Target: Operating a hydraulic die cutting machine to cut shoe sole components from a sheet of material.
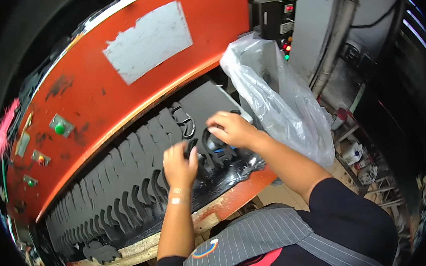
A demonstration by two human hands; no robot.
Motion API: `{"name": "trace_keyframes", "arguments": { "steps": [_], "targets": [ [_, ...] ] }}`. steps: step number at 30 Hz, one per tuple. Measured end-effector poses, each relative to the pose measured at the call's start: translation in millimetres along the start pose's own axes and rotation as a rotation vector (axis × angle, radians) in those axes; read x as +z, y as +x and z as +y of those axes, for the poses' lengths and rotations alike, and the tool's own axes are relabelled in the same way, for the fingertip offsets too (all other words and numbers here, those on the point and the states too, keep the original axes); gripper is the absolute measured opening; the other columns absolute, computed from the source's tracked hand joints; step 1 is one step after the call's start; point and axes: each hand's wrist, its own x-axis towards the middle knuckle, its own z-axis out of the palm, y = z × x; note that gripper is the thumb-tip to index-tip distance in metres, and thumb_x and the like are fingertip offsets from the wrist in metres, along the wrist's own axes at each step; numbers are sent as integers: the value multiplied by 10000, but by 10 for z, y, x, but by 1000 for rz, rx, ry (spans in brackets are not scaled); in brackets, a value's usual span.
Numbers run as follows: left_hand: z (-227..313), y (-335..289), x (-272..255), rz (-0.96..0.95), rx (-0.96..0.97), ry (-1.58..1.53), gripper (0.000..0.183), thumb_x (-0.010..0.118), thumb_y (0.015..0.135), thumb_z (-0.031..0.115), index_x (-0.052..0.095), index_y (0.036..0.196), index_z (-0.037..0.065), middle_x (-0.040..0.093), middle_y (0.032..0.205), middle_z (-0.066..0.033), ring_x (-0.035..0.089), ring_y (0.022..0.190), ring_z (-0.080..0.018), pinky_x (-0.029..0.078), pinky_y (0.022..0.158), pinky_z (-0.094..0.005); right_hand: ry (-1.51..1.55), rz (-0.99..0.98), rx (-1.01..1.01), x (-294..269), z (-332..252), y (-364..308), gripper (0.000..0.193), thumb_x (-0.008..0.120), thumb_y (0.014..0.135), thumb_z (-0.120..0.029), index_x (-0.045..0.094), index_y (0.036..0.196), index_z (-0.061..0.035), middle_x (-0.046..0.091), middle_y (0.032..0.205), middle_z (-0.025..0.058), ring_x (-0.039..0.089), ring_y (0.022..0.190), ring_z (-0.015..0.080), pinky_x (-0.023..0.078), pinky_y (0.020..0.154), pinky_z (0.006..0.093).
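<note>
A dark grey foam sheet (140,161), cut into many curved pieces, lies under a red machine front. My right hand (235,128) is over its right part, fingers bent into a pinch at a curved dark foam strip (206,139). To its left, my left hand (178,168) hovers over the cut pieces. Its thumb stands apart from the fingers, whose tips are blurred. Just beyond both hands, a black shape with a shiny outline (186,122) sits on the foam. Crumpled black plastic film (226,174) covers the near edge.
The red machine panel (89,82) carries a green button (60,128) and rises behind the foam. A large clear plastic bag (280,102) hangs at the right. Beyond it is a dark control box (272,23) with lights. A loose foam scrap (101,252) lies near the wooden edge (137,252).
</note>
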Motion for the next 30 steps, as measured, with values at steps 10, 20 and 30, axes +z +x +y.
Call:
{"name": "trace_keyframes", "arguments": {
  "steps": [10, 20, 30],
  "targets": [
    [-437, 598, 407, 5, -214, -41, 359, 792, 622, 165, 513, 826, 70, 559, 790, -80, 547, 781, -258, 427, 742, -370, -651, -1104, 103, 936, 238, 1616, 368, 670, 705, -159, 693, 1072, -144, 691, 1037, 102, 653, 988, 248, 520, 819, 380],
    [-600, 707, 456, -431, -25, 108, 294, 629, 741, 250, 547, 944, 55, 623, 913, -141, 610, 910, -319, 488, 837, -431, 681, -641, 281, 440, 730, 1666, 240, 667, 623, -73, 664, 831, 46, 653, 737, 27, 595, 713, 114, 464, 654, 254],
    [-707, 1095, 663, -630, -295, 118, 534, 456, 851, 275, 464, 1376, 176, 647, 1068, -213, 621, 996, -361, 471, 899, -450, 36, -611, -79, 375, 1098, 1076, 658, 770, 660, -444, 599, 1218, -138, 340, 1444, 185, 338, 1314, 367, 302, 1076, 446]
  ]
}}
